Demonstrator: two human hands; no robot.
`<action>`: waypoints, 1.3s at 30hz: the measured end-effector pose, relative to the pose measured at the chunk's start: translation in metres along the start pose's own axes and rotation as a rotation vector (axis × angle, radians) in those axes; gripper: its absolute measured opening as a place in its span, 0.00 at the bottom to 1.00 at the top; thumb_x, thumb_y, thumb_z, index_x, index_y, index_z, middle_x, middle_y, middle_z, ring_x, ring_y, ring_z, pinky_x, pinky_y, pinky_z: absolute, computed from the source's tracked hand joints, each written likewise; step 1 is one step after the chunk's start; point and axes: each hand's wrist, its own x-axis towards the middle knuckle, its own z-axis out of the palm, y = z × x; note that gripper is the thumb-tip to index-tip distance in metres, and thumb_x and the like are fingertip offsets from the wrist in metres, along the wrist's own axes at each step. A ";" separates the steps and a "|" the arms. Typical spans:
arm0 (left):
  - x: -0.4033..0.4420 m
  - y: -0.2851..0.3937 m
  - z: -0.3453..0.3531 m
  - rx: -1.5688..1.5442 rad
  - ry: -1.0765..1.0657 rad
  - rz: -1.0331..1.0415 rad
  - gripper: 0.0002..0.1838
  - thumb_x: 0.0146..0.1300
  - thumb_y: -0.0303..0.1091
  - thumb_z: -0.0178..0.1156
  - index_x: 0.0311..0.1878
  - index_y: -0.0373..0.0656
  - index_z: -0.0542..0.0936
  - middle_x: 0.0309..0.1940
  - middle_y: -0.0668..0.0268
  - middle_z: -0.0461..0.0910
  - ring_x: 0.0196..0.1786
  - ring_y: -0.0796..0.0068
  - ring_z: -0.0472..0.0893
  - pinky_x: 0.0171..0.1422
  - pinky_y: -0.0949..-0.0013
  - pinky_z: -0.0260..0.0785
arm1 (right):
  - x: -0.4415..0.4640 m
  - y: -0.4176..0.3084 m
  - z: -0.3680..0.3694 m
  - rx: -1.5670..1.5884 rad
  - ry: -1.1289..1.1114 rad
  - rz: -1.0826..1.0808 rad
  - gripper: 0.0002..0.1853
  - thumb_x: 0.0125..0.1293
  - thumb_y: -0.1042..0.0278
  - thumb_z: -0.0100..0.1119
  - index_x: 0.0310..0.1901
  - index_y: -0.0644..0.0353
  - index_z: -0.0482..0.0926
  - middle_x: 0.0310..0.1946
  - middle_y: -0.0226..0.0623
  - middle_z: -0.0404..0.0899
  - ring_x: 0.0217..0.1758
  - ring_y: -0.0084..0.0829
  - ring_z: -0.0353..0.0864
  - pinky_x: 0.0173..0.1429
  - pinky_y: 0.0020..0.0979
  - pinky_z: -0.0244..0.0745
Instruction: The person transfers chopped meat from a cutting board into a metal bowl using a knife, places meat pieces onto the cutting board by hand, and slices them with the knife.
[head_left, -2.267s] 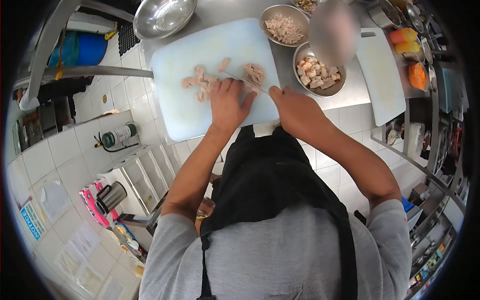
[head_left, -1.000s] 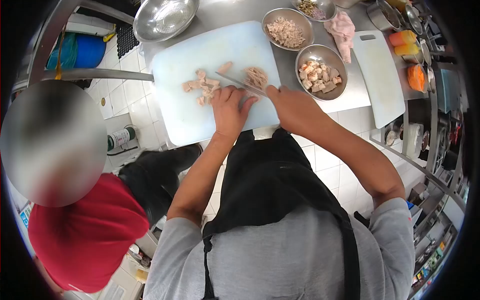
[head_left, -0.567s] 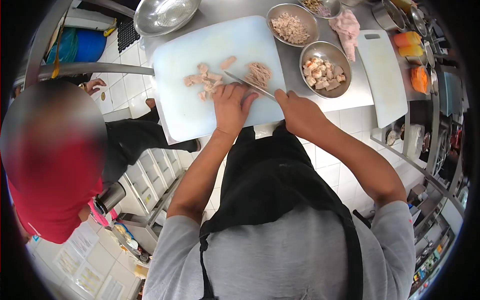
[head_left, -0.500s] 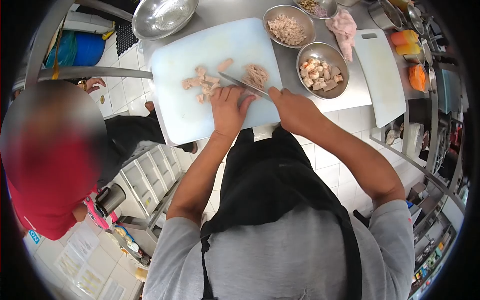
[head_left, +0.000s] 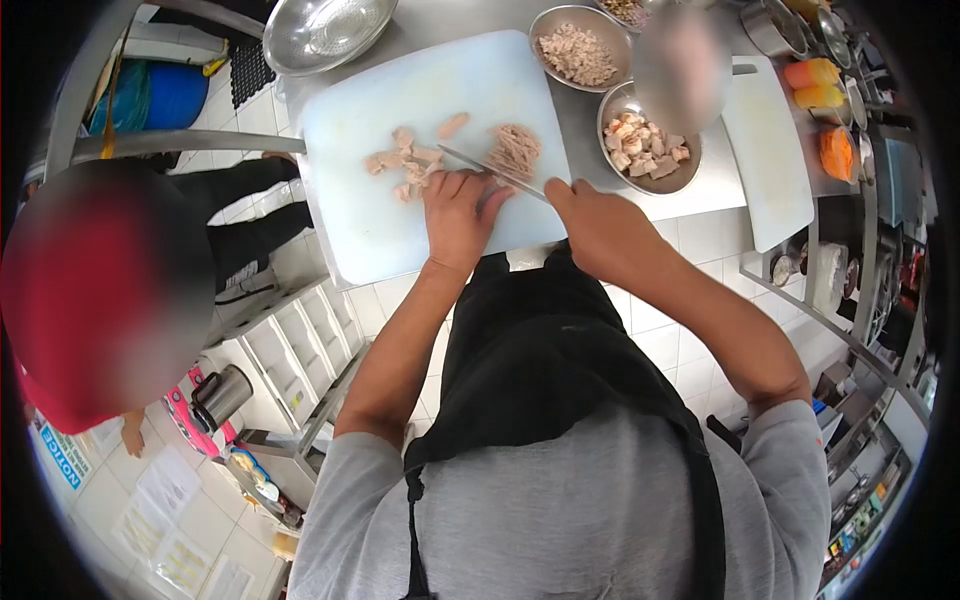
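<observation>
My right hand [head_left: 608,232] grips the handle of a kitchen knife [head_left: 490,172], its blade pointing up and left across the white cutting board [head_left: 365,235]. Just below the blade, my left hand [head_left: 458,222] has its fingers curled and pressed together over a piece of meat, mostly hidden under them. Thin strips of pale cooked meat [head_left: 515,150] lie in a pile on the far side of the blade. Left of them are loose chunks of meat [head_left: 402,158] and a single separate piece [head_left: 453,125].
A bowl of meat chunks [head_left: 650,178] and a bowl of finely chopped meat [head_left: 541,78] stand right of the board. A perforated steel bowl [head_left: 290,62] sits at the far left. Another cutting board [head_left: 765,190] lies at the right. A person in red [head_left: 60,390] is on my left.
Both hands and the knife stay almost in place, with the blade still at the meat. The person in red on my left has shifted position, with a hand now lower down.
</observation>
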 end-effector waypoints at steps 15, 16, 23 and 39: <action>-0.003 -0.005 -0.002 -0.033 0.003 0.030 0.08 0.62 0.21 0.70 0.42 0.45 0.87 0.42 0.62 0.86 0.52 0.52 0.81 0.62 0.52 0.74 | 0.011 0.000 0.016 -0.001 -0.001 -0.010 0.20 0.65 0.83 0.59 0.58 0.65 0.69 0.44 0.59 0.82 0.43 0.63 0.89 0.46 0.58 0.84; -0.004 -0.005 -0.002 -0.038 0.008 0.025 0.08 0.61 0.21 0.70 0.41 0.45 0.87 0.43 0.62 0.85 0.52 0.52 0.81 0.62 0.52 0.74 | 0.006 -0.004 0.010 0.007 -0.008 -0.004 0.19 0.67 0.82 0.58 0.59 0.65 0.70 0.43 0.59 0.82 0.42 0.63 0.89 0.46 0.58 0.84; -0.004 -0.006 0.000 -0.055 0.003 0.023 0.09 0.60 0.22 0.70 0.43 0.44 0.87 0.44 0.61 0.86 0.52 0.51 0.81 0.61 0.50 0.75 | 0.018 0.006 0.020 0.052 -0.038 0.008 0.19 0.69 0.82 0.58 0.61 0.67 0.71 0.45 0.61 0.85 0.45 0.62 0.90 0.50 0.59 0.85; 0.093 -0.037 -0.051 0.042 -0.160 -0.087 0.11 0.67 0.26 0.71 0.52 0.46 0.92 0.46 0.59 0.90 0.52 0.51 0.85 0.58 0.50 0.79 | -0.044 0.012 0.029 0.241 -0.101 0.203 0.18 0.74 0.78 0.54 0.63 0.67 0.69 0.48 0.66 0.87 0.53 0.68 0.88 0.60 0.63 0.80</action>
